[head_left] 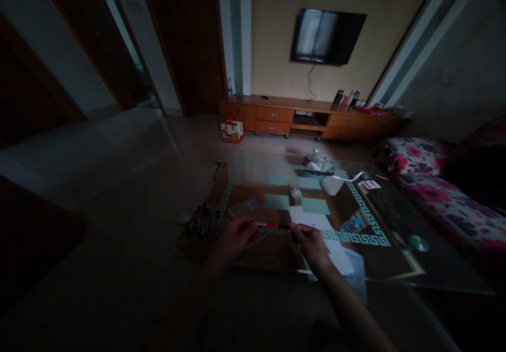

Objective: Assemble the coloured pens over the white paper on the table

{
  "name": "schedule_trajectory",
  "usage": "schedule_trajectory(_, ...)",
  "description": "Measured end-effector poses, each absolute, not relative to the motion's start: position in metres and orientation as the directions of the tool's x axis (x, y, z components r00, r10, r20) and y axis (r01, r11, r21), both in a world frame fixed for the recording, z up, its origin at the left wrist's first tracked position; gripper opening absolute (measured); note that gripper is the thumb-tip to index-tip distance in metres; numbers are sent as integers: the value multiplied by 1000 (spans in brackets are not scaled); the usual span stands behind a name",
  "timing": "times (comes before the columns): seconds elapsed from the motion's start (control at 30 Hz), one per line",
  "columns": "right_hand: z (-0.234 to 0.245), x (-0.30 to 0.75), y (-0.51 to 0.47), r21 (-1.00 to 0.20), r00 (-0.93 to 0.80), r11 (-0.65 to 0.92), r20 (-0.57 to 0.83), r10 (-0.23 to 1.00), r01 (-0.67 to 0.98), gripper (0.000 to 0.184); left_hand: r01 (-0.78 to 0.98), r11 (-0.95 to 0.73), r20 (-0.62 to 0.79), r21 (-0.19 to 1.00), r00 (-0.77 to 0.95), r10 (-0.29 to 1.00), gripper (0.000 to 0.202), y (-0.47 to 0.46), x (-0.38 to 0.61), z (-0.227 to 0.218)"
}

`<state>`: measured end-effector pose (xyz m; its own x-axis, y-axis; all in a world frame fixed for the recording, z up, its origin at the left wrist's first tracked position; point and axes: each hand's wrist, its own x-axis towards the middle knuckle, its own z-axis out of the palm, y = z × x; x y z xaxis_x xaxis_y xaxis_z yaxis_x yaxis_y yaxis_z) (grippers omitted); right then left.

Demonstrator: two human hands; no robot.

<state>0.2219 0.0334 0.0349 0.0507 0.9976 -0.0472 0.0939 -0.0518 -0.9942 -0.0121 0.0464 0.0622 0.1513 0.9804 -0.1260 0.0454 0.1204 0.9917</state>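
A slim red and black pen (272, 225) is stretched level between my two hands, above the near part of the glass table (272, 265). My left hand (239, 233) pinches its left end, and my right hand (306, 238) grips the dark right end between thumb and fingers. Left of my left hand, several pens (201, 220) lie in a bunch at the table's edge. White paper sheets (312, 217) are spread beneath and beyond my right hand. A clear plastic sleeve (247, 205) seems to lie just past my left hand.
A plastic bottle with a blue cap (356, 224) lies right of the papers. Farther back stand a bowl with a plastic bag (317, 162) and a small white roll (295, 194). A flowered sofa (419, 157) borders the right; a wooden cabinet (272, 114) lines the far wall.
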Motion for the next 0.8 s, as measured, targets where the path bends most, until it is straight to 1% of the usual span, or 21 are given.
schedule_trajectory(0.13,34,222,34,-993,60,-62,-56,997,104,49,33,174,-177,984,143,974,32,47,-13,63)
schedule_trajectory(0.37,37,222,32,-991,40,-54,-50,998,119,44,37,205,-208,978,136,969,36,46,-15,61)
schedule_trajectory(0.57,37,222,31,-992,10,-67,-66,998,108,43,44,202,-206,978,115,972,36,47,-15,62)
schedule_trajectory(0.7,31,224,32,-994,13,-86,-85,996,68,41,94,168,-179,981,125,976,34,47,-16,63)
schedule_trajectory(0.8,26,225,33,-994,25,-93,-92,995,54,41,138,163,-181,977,130,975,38,47,-17,62)
